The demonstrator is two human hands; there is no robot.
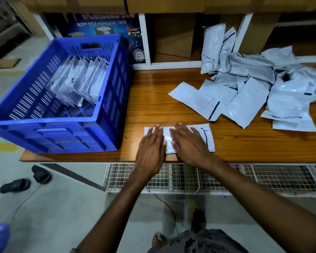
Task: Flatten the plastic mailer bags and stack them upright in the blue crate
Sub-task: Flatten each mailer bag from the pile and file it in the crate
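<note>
One white mailer bag [207, 136] lies flat at the front edge of the wooden table [153, 99]. My left hand [150, 145] and my right hand [189, 141] both press palm-down on it, fingers spread, side by side. The blue crate [106, 99] stands on the table's left end. Several flattened mailer bags [78, 83] lean upright inside it toward its back. A loose pile of crumpled mailer bags [254, 84] covers the table's right side, apart from my hands.
Behind the table are white shelf frames with cardboard boxes [173, 42] and a blue adhesive-tape carton [102, 24]. A wire mesh rack [208, 178] runs below the table edge. Black sandals [26, 179] and a cable lie on the floor at the left.
</note>
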